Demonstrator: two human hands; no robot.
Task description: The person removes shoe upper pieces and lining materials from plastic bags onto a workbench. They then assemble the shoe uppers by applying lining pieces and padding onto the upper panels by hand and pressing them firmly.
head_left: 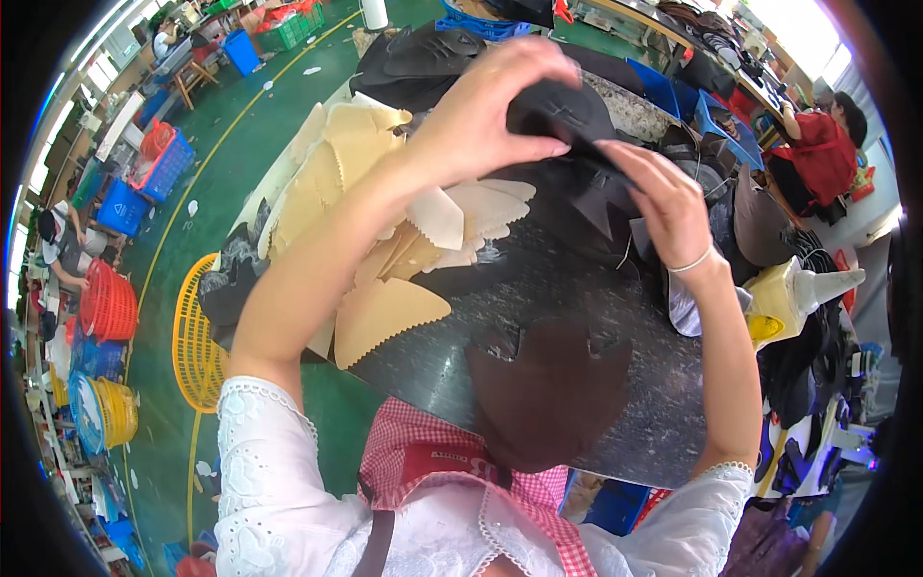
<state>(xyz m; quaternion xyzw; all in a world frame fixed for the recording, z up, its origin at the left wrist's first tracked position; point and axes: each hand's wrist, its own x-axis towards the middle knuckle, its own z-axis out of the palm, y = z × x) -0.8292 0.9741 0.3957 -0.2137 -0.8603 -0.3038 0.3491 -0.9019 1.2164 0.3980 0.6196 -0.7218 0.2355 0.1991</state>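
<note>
Black piece [585,146] blurs in the right hand [670,202], thumb hidden.

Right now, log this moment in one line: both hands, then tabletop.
left hand: blurred at black piece, grip unclear | right hand: holding black piece | tabletop: brown piece near apron, zigzag-edged tan pieces left

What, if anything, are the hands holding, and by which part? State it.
The right hand holds a thin, flat, black piece of leather-like material by its right edge; whether the blurred left hand also grips it cannot be told.
</note>
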